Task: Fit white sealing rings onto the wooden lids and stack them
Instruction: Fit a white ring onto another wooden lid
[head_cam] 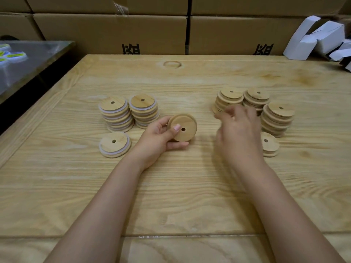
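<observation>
Packing workshop; stacked cardboard cartons; wooden worktable

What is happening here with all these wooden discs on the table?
A person is fitting lids with white rings. The left hand holds one lid, with no ring visible on it. The right hand, blurred, is by the bare stacks on the right; whether it holds anything is unclear. On the left of the table sit ringed stacks and one single ringed lid.

Ringed lid stacks block left, bare lid stacks block right; open table lane between, near side.
</observation>
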